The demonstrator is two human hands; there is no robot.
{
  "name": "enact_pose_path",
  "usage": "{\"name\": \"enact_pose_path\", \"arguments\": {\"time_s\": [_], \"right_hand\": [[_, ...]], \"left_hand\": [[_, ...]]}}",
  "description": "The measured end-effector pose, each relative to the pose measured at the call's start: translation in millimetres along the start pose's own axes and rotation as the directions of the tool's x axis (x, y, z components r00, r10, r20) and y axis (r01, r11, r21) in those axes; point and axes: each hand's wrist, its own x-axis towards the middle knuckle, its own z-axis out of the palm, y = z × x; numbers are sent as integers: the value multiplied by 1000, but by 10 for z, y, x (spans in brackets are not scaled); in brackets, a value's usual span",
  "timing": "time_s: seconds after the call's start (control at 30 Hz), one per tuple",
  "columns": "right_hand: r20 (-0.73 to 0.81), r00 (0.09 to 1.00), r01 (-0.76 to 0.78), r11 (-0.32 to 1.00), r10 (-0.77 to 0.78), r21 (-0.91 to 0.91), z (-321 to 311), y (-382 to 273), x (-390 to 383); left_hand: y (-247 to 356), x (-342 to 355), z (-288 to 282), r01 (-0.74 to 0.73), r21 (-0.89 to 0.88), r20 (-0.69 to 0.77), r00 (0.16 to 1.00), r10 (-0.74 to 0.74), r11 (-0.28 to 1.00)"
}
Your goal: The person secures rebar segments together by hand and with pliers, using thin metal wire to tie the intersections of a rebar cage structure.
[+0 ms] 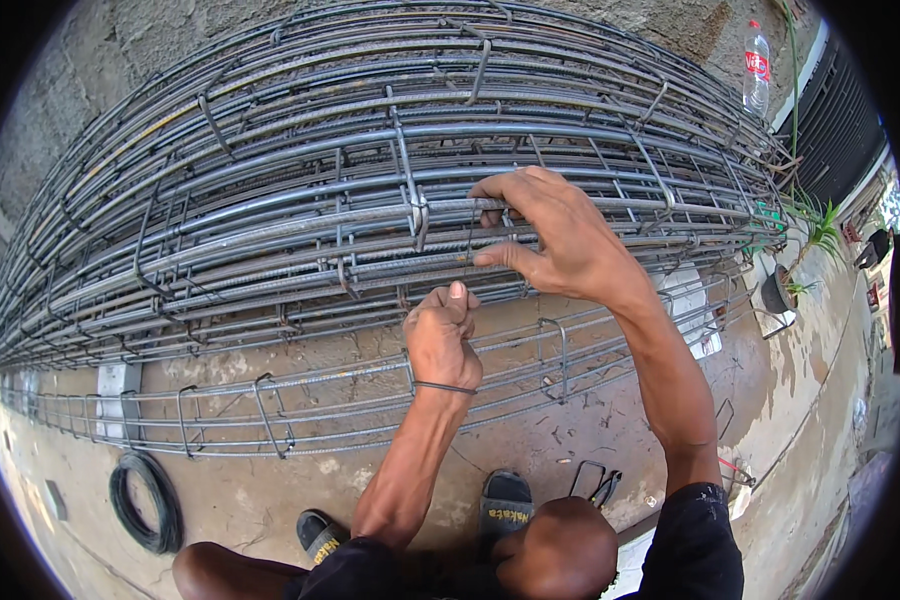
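A long stack of steel rebar cages (pixel 270 205) lies across the view, its bars tied with bent stirrups (pixel 406 165). My right hand (pixel 568 235) reaches over the front of the stack, thumb and fingers apart in a C shape beside a rebar. Between them, close to the bars, a thin dark line looks like tie wire, though it is hard to make out. Lower and to the left, my left hand (pixel 440 342) is closed in front of the stack, thumb uppermost. Whatever its fingers hold is hidden. A dark band circles that wrist.
Nearer me, a slimmer rebar cage (pixel 330 440) rests low over the concrete floor. A coil of black wire (pixel 118 505) lies at lower left. Pliers (pixel 604 488) sit by my sandalled foot. White blocks (pixel 118 400) support the cages. A plastic bottle (pixel 757 70) stands far right.
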Motion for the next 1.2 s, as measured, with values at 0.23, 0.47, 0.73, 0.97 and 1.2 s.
{"name": "enact_pose_path", "arguments": {"time_s": [0.23,0.47,0.73,0.97,1.2], "right_hand": [[179,979,-108,993,99,44,-24,-7,87],[-141,983,81,965,-118,-248,249,37,-147],[-447,869,-68,842,-214,-536,319,-138,-271],[-321,783,-478,846,533,237,428,-582,-240],[-101,693,-583,638,714,503,414,-699,-169]], "left_hand": [[8,39,-25,-9,39,-3,1000,10,999],[8,22,-12,-10,23,5,1000,10,1000],[31,-14,44,-15,-43,-25,1000,13,999],[-25,27,-17,-31,-75,17,999,32,997],[-27,18,-12,-23,-99,32,999,26,995]]}}
